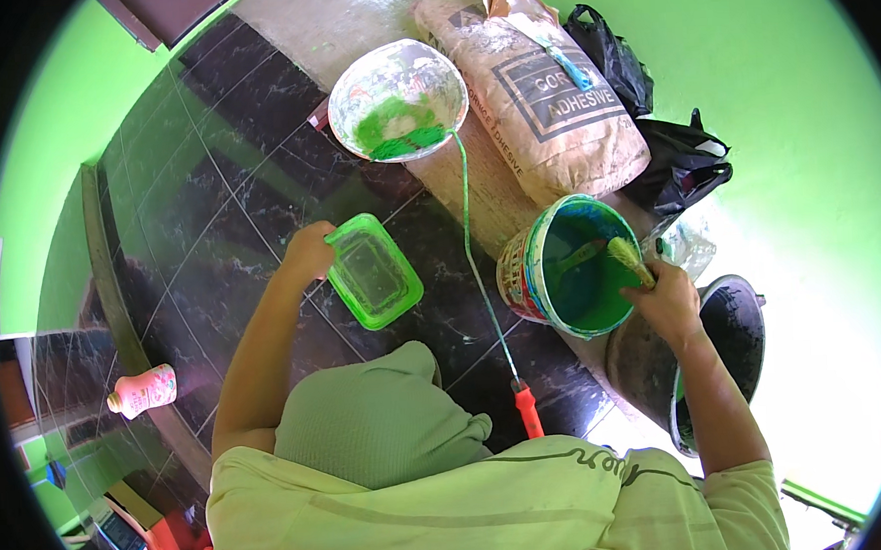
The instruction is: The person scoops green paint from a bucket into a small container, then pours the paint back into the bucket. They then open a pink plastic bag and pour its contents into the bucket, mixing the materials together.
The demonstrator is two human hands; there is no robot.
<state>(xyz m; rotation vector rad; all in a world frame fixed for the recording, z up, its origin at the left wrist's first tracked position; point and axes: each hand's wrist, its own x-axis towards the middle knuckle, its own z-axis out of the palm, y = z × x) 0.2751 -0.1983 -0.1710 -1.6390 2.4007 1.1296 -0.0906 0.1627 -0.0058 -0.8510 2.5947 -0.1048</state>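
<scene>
My left hand [310, 252] grips the rim of a small rectangular green plastic tub [373, 273], its open side facing up. Thin smears coat the inside of the tub. In my right hand [669, 305] is a paintbrush [629, 259] with pale, green-stained bristles, held over the right side of a paint bucket [523, 281]. Green paint fills the lower part of that bucket, and its rim is streaked with paint. A stick-like thing, partly hidden, lies inside it.
A white bowl [351, 90] holds green paint and a paint roller [528, 415] whose long rod ends in a red handle near my knees. Behind the bucket lies an adhesive sack [564, 154] beside black plastic bags [679, 168]. A dark tub [748, 348] stands right; a pink bottle [148, 390], left.
</scene>
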